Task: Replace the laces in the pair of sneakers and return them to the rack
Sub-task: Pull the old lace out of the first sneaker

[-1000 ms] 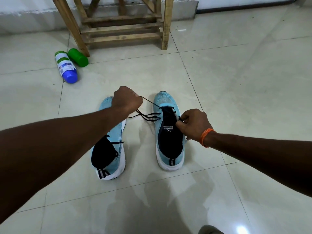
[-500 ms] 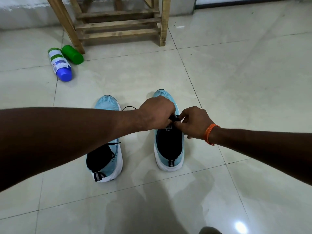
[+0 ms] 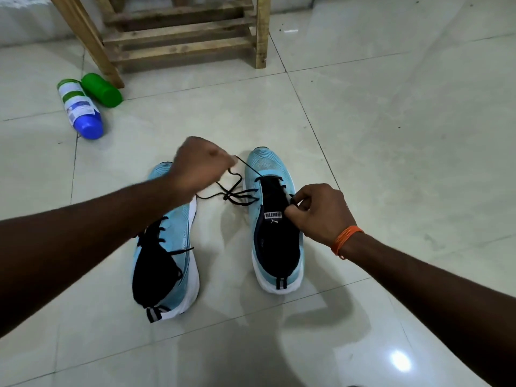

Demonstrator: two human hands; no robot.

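Pale tiled floor point(image 3: 391, 135) bears the left sneaker point(image 3: 167, 261) and right sneaker point(image 3: 275, 219) side by side, near the wooden rack point(image 3: 181, 32), with the blurred left hand point(image 3: 201, 166) apparently pinching the black lace point(image 3: 240, 193) drawn from the right sneaker, whose eyelet row the right hand point(image 3: 318, 213) pinches.

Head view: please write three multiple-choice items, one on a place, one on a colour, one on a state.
1. Where do the blue-capped bottle and the green bottle lie? A on a table; B on the floor by a leg of the wooden rack; C on the rack's shelf.
2. What colour is the band on the right wrist? A orange; B green; C white.
3. What is the left hand doing? A resting flat on the floor; B holding a bottle; C pinching the black lace.
Key: B, both lie beside the rack's leg; A, the band is orange; C, it pinches the lace.
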